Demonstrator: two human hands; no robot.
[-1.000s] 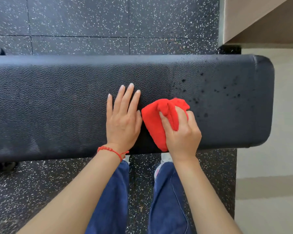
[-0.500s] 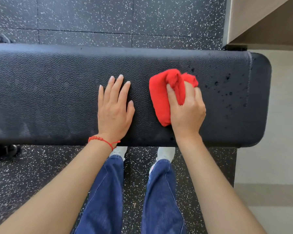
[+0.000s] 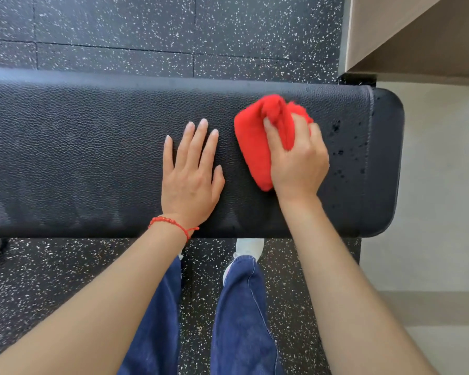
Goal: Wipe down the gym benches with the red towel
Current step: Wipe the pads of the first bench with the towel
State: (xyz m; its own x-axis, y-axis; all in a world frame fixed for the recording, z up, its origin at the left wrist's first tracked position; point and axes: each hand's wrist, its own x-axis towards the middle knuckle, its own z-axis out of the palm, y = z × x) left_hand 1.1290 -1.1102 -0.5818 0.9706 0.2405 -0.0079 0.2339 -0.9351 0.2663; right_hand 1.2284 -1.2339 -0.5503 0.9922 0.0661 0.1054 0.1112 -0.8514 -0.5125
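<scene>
Since the earlier frames, the red towel [image 3: 257, 147] had travelled from mid-pad toward the far edge and right end of the bench [image 3: 79, 147], nearer the wet spots [image 3: 339, 152]. Head view: right hand [image 3: 298, 161] gripped the bunched towel from above, pressing it onto the pad; left hand [image 3: 191, 177] lay flat, fingers straight, just beside it. Towel judged soft, light, compliant; best held by its gathered top.

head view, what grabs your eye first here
The bunched red towel, gripped by the right hand, stands out against the black bench near its right end. Beside it the left hand lies flat on the pad, and dark droplets speckle the right end.
</scene>
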